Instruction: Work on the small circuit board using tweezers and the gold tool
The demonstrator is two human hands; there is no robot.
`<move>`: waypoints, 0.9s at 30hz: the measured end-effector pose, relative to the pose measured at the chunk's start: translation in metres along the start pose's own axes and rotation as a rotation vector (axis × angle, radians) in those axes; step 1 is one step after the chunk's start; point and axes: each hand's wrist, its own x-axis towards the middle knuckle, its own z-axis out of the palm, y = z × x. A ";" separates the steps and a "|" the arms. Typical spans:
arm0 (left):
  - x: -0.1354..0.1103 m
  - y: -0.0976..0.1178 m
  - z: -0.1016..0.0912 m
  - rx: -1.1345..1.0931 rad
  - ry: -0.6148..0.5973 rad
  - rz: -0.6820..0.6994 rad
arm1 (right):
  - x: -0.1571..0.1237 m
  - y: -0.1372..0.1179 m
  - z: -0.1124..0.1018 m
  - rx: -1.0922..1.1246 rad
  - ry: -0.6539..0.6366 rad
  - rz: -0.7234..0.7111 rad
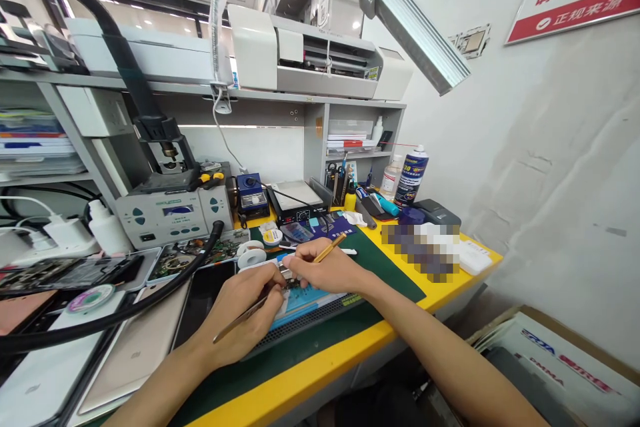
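One slim pair of tweezers (235,324) sits in the left hand (250,303), fingers closed and pinching, the rear end sticking out back past the wrist side. Right alongside, nearly touching, comes the right hand (320,270), closed too, gripping a gold tool (331,248) that slants up between thumb and forefinger. And below them both, there's the small board (295,285), partly covered by the fingers, resting over the blue mat (320,297); the tips of both tools are too hidden to call. All this on the green mat (395,273), laid across the yellow table (300,377). Over on the left, a black phone (203,293) lies just beside the left forearm, then a gold phone (140,340), then a white phone (55,360), with a black hose (75,333) sweeping above them. Just beyond the hands, white spools (251,257); farther back, the grey station (160,223), the blue iron stand (253,193) and the hot plate (297,200). To its right, a little yellow bottle (350,200), then a tall spray can (411,177) standing upright near the wall.
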 end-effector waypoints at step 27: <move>0.000 -0.003 0.000 0.025 0.002 0.037 | 0.000 0.002 0.000 -0.041 0.007 -0.029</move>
